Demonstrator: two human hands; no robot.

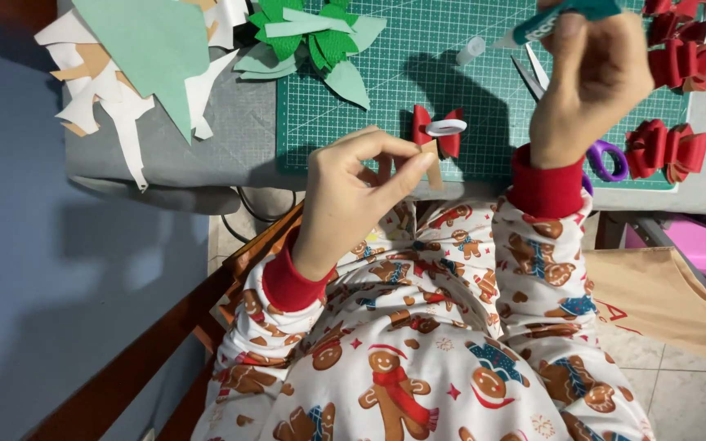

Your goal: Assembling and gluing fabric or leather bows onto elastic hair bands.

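My left hand [353, 192] pinches a small tan paper strip [430, 160] between thumb and fingers, just in front of the table edge. My right hand [594, 77] is raised over the green cutting mat [418, 41] and grips a teal glue tube [561, 18] whose clear nozzle points left. A red paper bow with a white oval loop [440, 131] lies on the mat between the two hands, just beyond the strip.
Green paper leaves [312, 37] lie at the mat's far left. White, tan and green paper scraps [136, 69] cover the grey table's left. Several red bows [668, 147] and purple-handled scissors [606, 159] sit at right, with a small clear cap [471, 51].
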